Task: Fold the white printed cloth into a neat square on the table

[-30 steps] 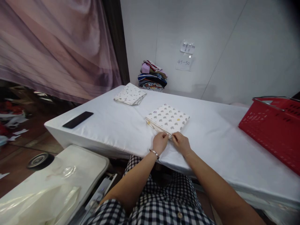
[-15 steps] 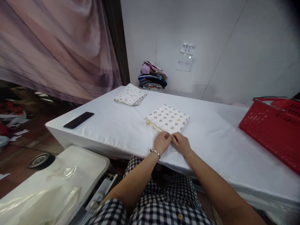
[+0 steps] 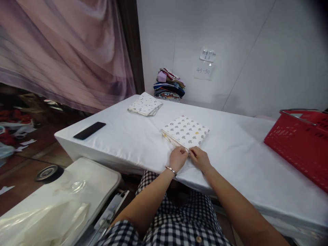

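A folded white cloth (image 3: 188,131) with grey mushroom-like prints and a few yellow and dark marks lies on the white-covered table (image 3: 123,136) in front of me. My left hand (image 3: 177,158), a bracelet at its wrist, pinches the cloth's near corner. Right beside it, my right hand (image 3: 200,158) pinches the same corner, the fingertips of both almost touching. Layered edges show along the near left side of the cloth. Farther back to the left rests a second folded cloth (image 3: 145,104), white with small dark prints.
A black phone (image 3: 89,130) lies at the table's left end. On the right stands a red plastic basket (image 3: 299,143). Folded fabrics (image 3: 169,85) are stacked by the wall. A pale side table (image 3: 102,174) with clear plastic is at lower left. A pink curtain (image 3: 77,51) hangs behind.
The view has shifted slightly, so everything sits a little farther right. Both hands stay pinched at the cloth's near corner, with only a slight shift of the fingers.
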`<state>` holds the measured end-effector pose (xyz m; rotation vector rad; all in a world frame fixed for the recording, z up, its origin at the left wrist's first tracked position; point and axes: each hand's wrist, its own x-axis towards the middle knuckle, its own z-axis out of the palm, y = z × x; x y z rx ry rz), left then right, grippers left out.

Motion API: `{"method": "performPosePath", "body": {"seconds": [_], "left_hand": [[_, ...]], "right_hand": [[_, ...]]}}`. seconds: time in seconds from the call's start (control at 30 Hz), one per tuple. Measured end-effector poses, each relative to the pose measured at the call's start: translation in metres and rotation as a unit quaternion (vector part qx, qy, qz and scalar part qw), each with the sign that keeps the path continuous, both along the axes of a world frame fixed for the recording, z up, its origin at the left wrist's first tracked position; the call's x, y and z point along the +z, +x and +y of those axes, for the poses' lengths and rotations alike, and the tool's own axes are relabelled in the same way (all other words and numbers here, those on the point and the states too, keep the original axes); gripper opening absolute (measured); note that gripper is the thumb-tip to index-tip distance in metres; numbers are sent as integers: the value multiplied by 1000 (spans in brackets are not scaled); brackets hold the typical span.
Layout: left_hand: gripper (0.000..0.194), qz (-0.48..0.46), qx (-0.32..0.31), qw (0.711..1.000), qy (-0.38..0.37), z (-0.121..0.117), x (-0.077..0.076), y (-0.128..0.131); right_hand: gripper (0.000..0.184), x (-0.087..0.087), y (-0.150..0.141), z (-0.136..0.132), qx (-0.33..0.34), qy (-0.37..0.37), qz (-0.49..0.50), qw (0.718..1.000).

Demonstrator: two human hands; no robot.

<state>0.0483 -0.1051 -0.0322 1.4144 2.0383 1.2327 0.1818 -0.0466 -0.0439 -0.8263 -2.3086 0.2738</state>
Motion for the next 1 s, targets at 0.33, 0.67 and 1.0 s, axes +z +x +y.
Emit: {"method": "performPosePath", "body": {"seconds": [0.33, 0.67, 1.0], "left_hand": [[8, -10, -13, 1000, -21, -1, 8, 2], [16, -24, 30, 997, -68, 6, 17, 5], [14, -61, 16, 997, -40, 3, 14, 2]], "right_hand": [[27, -4, 1, 4, -87, -15, 40, 995], [32, -6, 2, 5, -90, -44, 4, 995], [40, 2, 2, 6, -184, -122, -21, 975]]}}
